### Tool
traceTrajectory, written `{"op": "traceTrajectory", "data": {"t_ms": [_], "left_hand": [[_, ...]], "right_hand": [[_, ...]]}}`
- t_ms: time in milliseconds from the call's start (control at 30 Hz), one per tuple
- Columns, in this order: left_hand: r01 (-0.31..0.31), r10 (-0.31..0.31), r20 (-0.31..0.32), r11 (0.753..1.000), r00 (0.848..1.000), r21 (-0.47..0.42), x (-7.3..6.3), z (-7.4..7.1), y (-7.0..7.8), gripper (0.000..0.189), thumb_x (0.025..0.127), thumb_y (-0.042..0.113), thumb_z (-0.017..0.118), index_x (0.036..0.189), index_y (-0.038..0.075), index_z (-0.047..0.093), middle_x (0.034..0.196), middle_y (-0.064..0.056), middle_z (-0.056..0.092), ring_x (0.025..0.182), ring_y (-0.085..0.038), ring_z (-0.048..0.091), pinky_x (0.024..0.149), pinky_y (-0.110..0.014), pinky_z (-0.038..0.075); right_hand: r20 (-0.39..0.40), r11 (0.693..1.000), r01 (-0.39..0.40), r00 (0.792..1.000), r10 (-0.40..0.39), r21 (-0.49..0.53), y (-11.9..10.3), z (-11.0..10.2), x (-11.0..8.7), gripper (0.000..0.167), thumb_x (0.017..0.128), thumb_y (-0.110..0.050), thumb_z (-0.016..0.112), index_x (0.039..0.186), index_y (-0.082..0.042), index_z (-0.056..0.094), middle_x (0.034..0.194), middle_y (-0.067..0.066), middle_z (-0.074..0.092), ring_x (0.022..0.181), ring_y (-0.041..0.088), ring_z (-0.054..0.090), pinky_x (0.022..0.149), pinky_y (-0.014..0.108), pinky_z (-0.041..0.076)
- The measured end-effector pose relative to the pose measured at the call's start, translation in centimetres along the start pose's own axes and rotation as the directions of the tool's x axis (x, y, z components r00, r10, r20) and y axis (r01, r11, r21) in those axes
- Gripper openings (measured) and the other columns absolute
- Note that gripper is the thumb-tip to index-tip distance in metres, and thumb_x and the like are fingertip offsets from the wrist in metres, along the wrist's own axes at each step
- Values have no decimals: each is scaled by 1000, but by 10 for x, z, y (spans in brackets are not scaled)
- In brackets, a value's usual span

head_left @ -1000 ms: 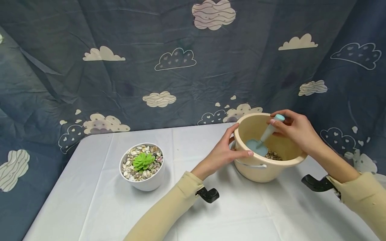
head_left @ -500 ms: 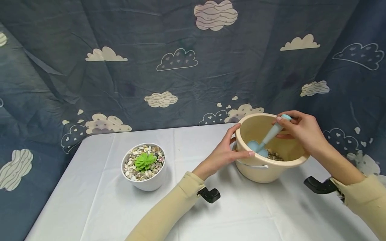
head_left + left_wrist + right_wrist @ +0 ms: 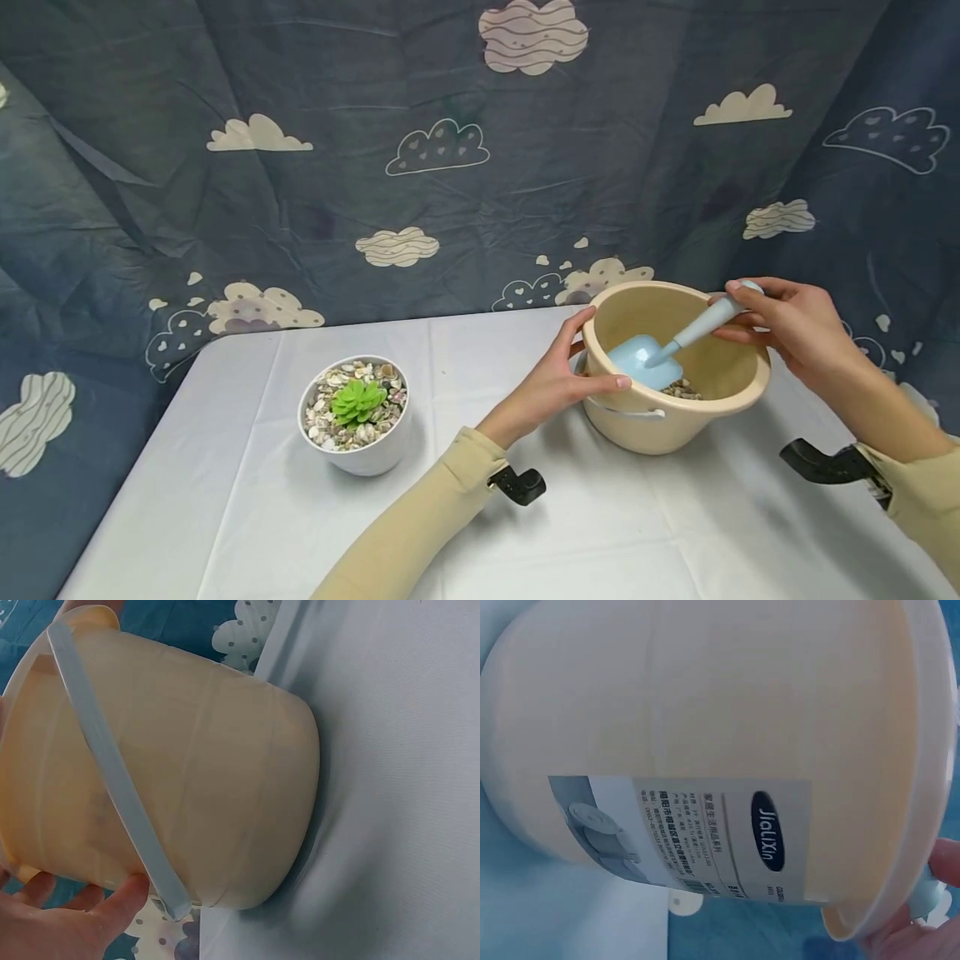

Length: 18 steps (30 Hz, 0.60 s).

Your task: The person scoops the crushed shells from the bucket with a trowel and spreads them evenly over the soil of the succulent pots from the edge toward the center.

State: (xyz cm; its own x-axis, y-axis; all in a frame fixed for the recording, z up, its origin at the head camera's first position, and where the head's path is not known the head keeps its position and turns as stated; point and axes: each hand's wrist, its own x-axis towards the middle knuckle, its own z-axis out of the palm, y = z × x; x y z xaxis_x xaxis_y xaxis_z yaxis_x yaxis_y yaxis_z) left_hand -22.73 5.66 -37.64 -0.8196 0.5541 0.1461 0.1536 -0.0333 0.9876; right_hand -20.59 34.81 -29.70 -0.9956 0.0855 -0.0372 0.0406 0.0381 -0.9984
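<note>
A cream plastic bucket [image 3: 652, 431] stands upright on the table. My left hand [image 3: 542, 390] holds its left side, thumb along the front of the rim and fingers farther back. In the left wrist view, that thumb and fingers touch the bucket's wall [image 3: 195, 772] beside its pale handle [image 3: 112, 772]. My right hand [image 3: 802, 327] grips the handle of a light blue toy shovel [image 3: 637, 357] over the right rim. The shovel's blade is inside the bucket, tilted, near the left wall. Small shells or pebbles [image 3: 684, 389] lie at the bottom, partly hidden.
A white pot [image 3: 367, 461] with a green succulent [image 3: 357, 402] among small shells stands to the left on the white tablecloth [image 3: 247, 467]. A dark blue curtain [image 3: 337, 192] with cloud prints hangs behind. The bucket carries a printed label [image 3: 705, 836].
My right hand has moved right, and the shovel has gone from steep to more slanted, its blade now turned face up. My left hand stays on the bucket.
</note>
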Motion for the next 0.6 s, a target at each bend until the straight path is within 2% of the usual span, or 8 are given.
{"op": "traceTrajectory", "data": {"t_ms": [100,367,467,600], "left_hand": [[-4,4,-3,1000,1000,-7,0,0,-1,93,78,20,83,152,38,30,148,13,34,133,-12,35,109,-44,34],[-16,16,-3,1000,1000,-24,0,0,0,92,78,17,83,151,37,31,147,12,35,131,-9,37,108,-44,35],[-8,8,-5,1000,1000,-19,0,0,0,92,78,18,83,151,38,30,146,16,35,132,-10,36,109,-44,34],[6,-6,-7,1000,1000,-13,0,1,0,93,78,19,83,151,39,30,145,18,34,134,-11,34,110,-44,33]], "right_hand": [[22,994,-38,999,36,99,0,-5,0,6,94,-19,68,98,-19,72,92,2,75,81,15,72,70,31,58],[28,976,-123,992,120,178,-2,-15,3,9,94,-17,67,92,-16,76,92,2,74,83,17,72,72,33,58],[36,959,-157,988,153,236,-2,-18,3,9,94,-17,67,93,-13,76,93,4,74,86,19,72,74,34,57],[43,920,-204,979,201,336,-1,-23,1,11,94,-15,66,94,-10,76,93,7,74,87,21,72,77,35,57]]}}
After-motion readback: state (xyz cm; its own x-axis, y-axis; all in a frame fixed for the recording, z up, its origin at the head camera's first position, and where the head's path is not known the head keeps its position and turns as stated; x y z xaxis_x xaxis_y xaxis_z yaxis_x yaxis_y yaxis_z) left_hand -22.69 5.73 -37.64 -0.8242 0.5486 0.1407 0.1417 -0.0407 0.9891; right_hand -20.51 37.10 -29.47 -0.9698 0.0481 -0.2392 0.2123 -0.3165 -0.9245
